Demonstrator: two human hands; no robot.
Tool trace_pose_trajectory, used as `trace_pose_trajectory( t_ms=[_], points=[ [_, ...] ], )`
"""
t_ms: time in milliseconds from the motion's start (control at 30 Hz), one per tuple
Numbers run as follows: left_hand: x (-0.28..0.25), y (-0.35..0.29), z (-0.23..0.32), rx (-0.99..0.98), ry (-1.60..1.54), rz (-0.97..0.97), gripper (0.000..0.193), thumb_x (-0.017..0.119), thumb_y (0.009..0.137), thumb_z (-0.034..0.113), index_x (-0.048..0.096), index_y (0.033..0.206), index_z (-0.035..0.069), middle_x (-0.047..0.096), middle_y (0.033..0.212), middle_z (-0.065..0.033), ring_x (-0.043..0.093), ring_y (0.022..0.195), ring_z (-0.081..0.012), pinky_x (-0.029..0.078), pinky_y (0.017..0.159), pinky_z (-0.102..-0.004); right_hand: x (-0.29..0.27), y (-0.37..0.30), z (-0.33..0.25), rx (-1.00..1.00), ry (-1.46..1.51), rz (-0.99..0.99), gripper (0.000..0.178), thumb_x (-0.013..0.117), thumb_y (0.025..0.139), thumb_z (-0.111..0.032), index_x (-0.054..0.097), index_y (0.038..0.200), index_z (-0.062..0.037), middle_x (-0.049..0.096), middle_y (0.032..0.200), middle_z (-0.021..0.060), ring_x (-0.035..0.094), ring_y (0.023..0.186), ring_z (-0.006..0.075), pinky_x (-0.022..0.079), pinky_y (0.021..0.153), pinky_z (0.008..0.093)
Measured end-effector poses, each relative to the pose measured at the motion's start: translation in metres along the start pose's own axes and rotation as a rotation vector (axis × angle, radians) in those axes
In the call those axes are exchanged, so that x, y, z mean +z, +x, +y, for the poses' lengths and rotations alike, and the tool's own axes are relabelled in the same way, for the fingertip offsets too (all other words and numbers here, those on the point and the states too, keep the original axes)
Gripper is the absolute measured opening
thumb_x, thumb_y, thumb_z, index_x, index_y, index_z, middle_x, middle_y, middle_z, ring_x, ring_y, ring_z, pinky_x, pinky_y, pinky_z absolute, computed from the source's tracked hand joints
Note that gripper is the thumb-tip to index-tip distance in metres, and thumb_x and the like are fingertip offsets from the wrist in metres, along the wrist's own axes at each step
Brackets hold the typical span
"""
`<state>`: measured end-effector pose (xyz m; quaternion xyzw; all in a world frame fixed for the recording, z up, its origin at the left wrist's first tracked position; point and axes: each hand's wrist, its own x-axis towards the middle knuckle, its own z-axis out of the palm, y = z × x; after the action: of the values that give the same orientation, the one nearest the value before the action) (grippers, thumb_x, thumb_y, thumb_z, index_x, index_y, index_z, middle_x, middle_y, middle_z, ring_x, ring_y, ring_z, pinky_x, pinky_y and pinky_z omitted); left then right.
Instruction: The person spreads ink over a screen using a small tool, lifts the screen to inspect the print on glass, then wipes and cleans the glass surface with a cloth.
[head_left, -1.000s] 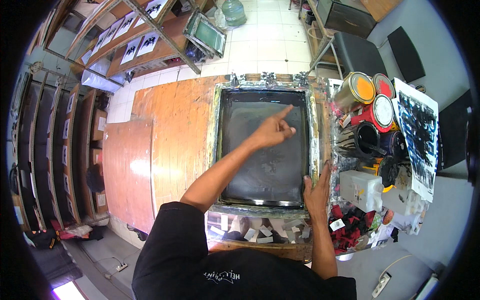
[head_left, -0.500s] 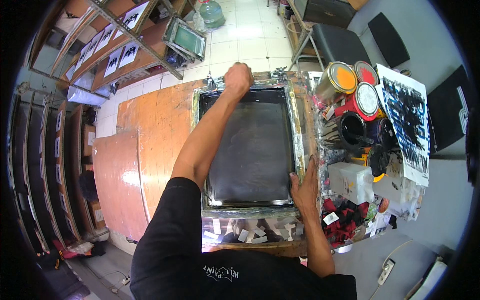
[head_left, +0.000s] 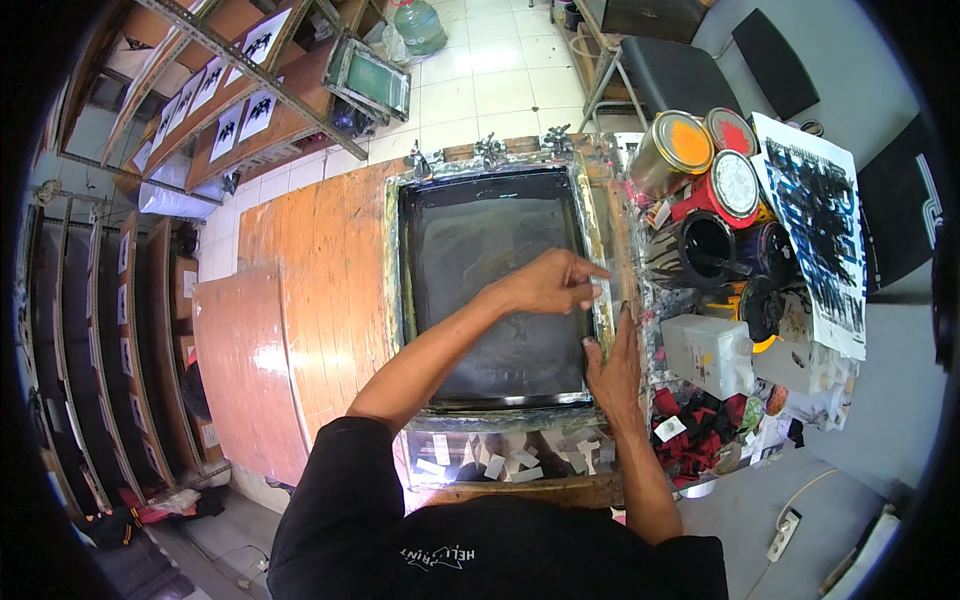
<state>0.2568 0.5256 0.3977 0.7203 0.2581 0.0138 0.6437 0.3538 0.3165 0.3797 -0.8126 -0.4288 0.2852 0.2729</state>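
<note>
The left hand (head_left: 550,283), before at the upper-centre clamps (head_left: 488,150), is now right of centre — index finger extended, others bent, empty. The right hand (head_left: 615,375) stays opened along the right edge of the printing screen (head_left: 470,250), mid-picture.

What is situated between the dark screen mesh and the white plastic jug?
The head view shows the screen frame's right rim, the right hand, and a stained strip of tabletop between them.

shirt (head_left: 560,545) cut off below, screen (head_left: 480,235) partly hidden
</note>
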Motion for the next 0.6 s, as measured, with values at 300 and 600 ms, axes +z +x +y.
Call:
trace_pose_trajectory(
  t_ms=[300,600],
  points=[
    [-0.115,0.116,-0.005,0.485,1.110,0.731,0.033,0.060,0.097,0.025,0.066,0.118,0.000,0.066,0.108,-0.0212,0.065,0.098,-0.0402,0.054,0.084,-0.0488,0.007,0.003,0.010,-0.064,0.018,0.015,0.077,0.062,0.096,-0.024,0.021,0.152,0.0108,0.032,0.152,0.0360,0.032,0.142,0.0499,0.025,0.119,0.0489],
    [-0.114,0.173,-0.003,-0.286,-0.238,0.842,0.036,0.050,0.084,0.011,0.065,0.101,-0.017,0.068,0.079,-0.0352,0.072,0.077,-0.0437,0.057,0.071,-0.0473,0.011,0.000,0.018,-0.055,-0.006,0.047,0.078,0.061,0.096,-0.025,0.021,0.152,0.0108,0.032,0.152,0.0362,0.033,0.140,0.0504,0.028,0.118,0.0496]
  ],
)
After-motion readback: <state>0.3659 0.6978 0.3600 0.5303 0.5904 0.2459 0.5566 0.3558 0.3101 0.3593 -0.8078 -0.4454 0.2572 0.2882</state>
